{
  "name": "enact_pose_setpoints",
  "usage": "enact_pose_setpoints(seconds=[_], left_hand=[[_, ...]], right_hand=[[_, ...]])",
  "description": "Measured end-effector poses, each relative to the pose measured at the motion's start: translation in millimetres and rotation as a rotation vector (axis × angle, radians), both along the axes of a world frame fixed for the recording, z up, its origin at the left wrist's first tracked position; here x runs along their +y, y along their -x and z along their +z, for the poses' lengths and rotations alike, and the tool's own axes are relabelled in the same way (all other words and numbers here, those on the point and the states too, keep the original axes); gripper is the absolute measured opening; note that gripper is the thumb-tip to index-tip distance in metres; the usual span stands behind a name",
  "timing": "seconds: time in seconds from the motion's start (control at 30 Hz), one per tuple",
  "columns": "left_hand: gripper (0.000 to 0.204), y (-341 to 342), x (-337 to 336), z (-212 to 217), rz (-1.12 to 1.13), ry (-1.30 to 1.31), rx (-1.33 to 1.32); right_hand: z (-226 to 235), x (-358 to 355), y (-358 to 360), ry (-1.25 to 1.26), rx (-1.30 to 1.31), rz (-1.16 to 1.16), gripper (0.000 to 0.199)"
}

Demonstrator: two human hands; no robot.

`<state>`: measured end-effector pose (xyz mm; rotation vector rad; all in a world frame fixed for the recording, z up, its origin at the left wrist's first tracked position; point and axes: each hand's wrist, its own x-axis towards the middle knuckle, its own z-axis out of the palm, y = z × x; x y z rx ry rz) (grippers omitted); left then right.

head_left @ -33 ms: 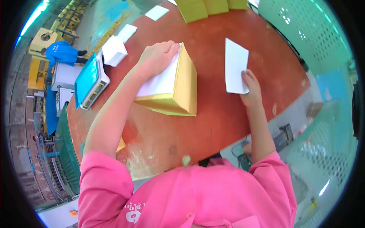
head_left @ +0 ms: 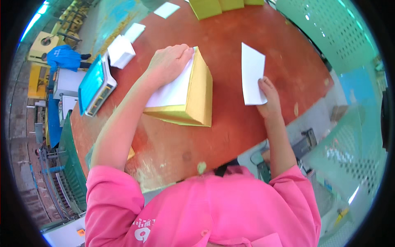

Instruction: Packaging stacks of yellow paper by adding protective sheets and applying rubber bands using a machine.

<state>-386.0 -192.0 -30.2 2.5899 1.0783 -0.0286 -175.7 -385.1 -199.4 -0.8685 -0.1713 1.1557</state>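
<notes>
A yellow paper package (head_left: 199, 92), open at the top with white paper (head_left: 170, 92) showing inside, stands on the reddish-brown table. My left hand (head_left: 170, 64) lies across its top, fingers closed together over the far edge; the fingertips are partly hidden. To the right, my right hand (head_left: 269, 94) pinches a white sheet of paper (head_left: 252, 74) by its lower right corner, thumb on the near face. The sheet is held up above the table, apart from the package.
Left of the package stand a scale with a blue platform (head_left: 91, 88) and a white paper stack (head_left: 121, 51). More white sheets (head_left: 166, 10) lie along the far left edge. Yellow packages (head_left: 205, 8) stand at the far edge. A person in blue (head_left: 63, 57) is beyond the table.
The whole view has shifted slightly. The white sheet in my right hand has tilted a little and sits slightly lower. My left hand keeps its place on the package.
</notes>
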Motion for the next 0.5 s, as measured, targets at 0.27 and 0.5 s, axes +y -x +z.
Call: enact_pose_setpoints(seconds=[0.27,0.5], left_hand=[[0.030,98.6,-143.1,8.3,-0.375,-0.136,-0.175],[0.029,143.5,-203.9,13.7,-0.495,-0.141,-0.158]], right_hand=[[-7.8,-214.4,200.0,0.148,0.223,-0.035,0.023],[-17.7,-232.1,320.3,-0.069,0.549,0.082,0.021]])
